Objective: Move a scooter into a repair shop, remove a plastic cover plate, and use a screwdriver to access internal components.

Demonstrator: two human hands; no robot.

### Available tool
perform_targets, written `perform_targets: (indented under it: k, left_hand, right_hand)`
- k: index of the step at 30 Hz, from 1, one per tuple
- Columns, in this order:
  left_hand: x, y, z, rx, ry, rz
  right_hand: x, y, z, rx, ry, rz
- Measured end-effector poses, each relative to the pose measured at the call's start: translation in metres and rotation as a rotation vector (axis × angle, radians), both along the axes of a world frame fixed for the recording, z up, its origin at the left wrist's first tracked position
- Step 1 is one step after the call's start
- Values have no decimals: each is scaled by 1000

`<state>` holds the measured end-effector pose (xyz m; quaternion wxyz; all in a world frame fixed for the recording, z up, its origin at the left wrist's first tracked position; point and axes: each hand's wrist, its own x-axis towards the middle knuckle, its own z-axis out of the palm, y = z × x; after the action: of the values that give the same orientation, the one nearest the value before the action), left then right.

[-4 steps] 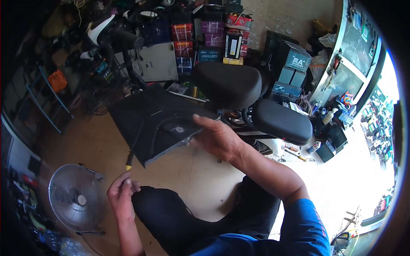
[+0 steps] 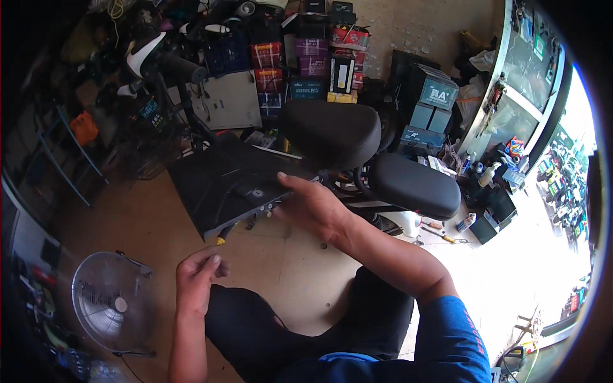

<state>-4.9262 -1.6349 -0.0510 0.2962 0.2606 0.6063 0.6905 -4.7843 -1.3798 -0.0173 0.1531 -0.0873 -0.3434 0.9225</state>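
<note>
A wide black plastic panel [image 2: 214, 188] with moulded ridges is raised in front of me, left of two black padded seats [image 2: 332, 131]. My right hand [image 2: 306, 204] grips its near right edge, thumb on top and fingers partly hidden, beside small fittings under the edge. My left hand [image 2: 201, 271] is below the panel's near left corner, fingers pinched on a slim dark piece with a yellow band [image 2: 220, 241]; whether it is a tool or a cable end I cannot tell. My legs [image 2: 249, 319] in dark trousers are below.
A round metal fan [image 2: 108, 303] stands at the left. Stacked batteries [image 2: 306, 67] line the back, with teal boxes [image 2: 424, 108] further right. A handlebar [image 2: 172, 67] is upper left. Tools [image 2: 450, 239] and bottles lie near the glass door [image 2: 523, 115]. A blue rack [image 2: 70, 159] is at left.
My left hand and the yellow-banded piece have moved up and to the right, closer under the panel's corner. The view has shifted slightly, and my right hand stays on the edge.
</note>
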Motion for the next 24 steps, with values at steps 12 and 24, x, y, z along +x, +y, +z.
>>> perform_targets:
  k: [12, 24]
  left_hand:
    - [3, 143, -25, 150, -501, -144]
    - [-10, 167, -17, 41, -737, -129]
  right_hand:
    - [-13, 24, -41, 198, -291, -138]
    - [-6, 91, -137, 1413, -353, -225]
